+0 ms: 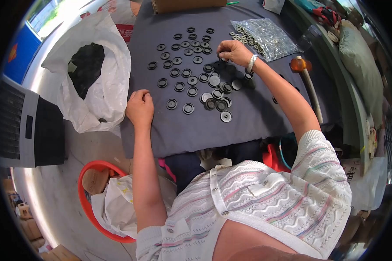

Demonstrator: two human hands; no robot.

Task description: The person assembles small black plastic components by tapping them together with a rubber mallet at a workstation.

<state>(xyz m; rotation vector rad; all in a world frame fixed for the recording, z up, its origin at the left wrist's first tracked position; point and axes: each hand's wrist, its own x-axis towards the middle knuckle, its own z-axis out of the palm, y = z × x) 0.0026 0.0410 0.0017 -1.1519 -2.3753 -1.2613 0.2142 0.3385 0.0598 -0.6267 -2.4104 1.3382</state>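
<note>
Many round black plastic discs with raised rims and centre holes lie spread over the grey cloth-covered table. A few are turned over, showing flat grey faces. My right hand reaches over the far right of the spread, thumb and fingers pinched together; what they hold is too small and dark to make out. At the table's left edge my left hand rests with its fingers curled in, their tips hidden. Beyond my right hand, small metal rings spill from a clear plastic bag.
A white woven sack with dark contents stands left of the table. A hammer with an orange head lies at the right. A cardboard box sits at the far edge. An orange-rimmed tub stands on the floor at lower left.
</note>
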